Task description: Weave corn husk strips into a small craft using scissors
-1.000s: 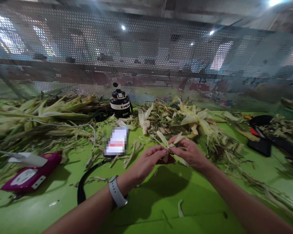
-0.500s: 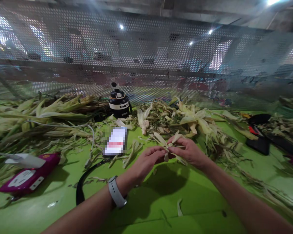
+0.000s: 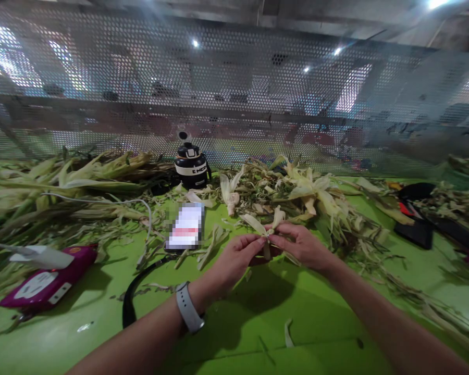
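Pale corn husk strips [image 3: 255,224] stick out between my two hands, above the green table [image 3: 234,333]. My left hand [image 3: 240,254], with a light watch band on its wrist, pinches the strips between thumb and fingertips. From the other side, my right hand [image 3: 300,244] grips the same piece, its thumb close to my left thumb. The strips meet at a small joint between the fingertips; I cannot tell whether it is a knot. Behind the hands lie a husk with a pale stub [image 3: 230,195] and a bigger husk bunch [image 3: 315,195].
Left of the hands are a phone [image 3: 185,225], a black strap [image 3: 130,297] and a magenta device [image 3: 50,281] with a white charger. A black bottle [image 3: 191,166] stands behind, beside a heap of husks [image 3: 70,179]. A perforated metal screen [image 3: 234,104] closes off the back.
Both hands stay in nearly the same spot. The husk strips have turned slightly, with one now standing more upright by my right hand.
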Demonstrator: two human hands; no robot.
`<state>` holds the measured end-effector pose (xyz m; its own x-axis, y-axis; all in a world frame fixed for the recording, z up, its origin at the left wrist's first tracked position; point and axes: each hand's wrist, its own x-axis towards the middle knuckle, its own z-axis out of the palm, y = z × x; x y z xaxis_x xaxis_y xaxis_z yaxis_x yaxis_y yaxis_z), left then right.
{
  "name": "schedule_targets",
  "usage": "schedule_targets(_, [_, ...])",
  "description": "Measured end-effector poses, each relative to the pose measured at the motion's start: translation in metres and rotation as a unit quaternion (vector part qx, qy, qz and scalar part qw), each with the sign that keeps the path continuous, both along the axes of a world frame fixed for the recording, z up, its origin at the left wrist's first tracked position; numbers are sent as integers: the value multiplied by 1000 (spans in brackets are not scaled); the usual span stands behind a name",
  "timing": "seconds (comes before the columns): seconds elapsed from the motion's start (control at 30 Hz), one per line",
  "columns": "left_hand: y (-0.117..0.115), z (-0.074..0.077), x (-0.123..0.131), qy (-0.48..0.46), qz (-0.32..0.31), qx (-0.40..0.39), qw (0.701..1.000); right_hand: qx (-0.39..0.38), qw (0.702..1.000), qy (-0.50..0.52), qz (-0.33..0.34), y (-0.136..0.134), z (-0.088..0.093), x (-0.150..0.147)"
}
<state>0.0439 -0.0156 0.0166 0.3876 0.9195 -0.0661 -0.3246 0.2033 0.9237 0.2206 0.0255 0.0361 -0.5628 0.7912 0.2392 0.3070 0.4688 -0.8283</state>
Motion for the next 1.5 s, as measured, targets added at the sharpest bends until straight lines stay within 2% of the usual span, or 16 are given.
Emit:
schedule_targets(0.17, [0, 0, -1, 18, 9, 8, 1000, -13, 1000, -21, 14, -1, 2, 4])
schedule_targets(0.43, [-1, 2, 1, 21, 13, 9, 1000, 25, 999, -26, -13, -2, 3, 2])
schedule_targets(0.77, [-2, -1, 0, 39, 14, 10, 999, 5, 999, -30, -19, -1, -2, 4])
schedule_targets(1.03, [-3, -1, 1, 2, 9, -2, 1000, -24, 1000, -5, -12, -1, -3, 4])
schedule_targets(1.23, [-4, -1, 2, -17, 14, -10, 1000, -21, 999, -32, -6, -2, 1, 6])
schedule_targets(1.37, [-3, -1, 3, -15, 3, -7, 1000, -62, 998, -23, 19, -3, 4, 8])
schedule_targets(1.5, [-3, 0, 2, -24, 2, 7, 1000, -39, 999, -4, 22, -1, 1, 6])
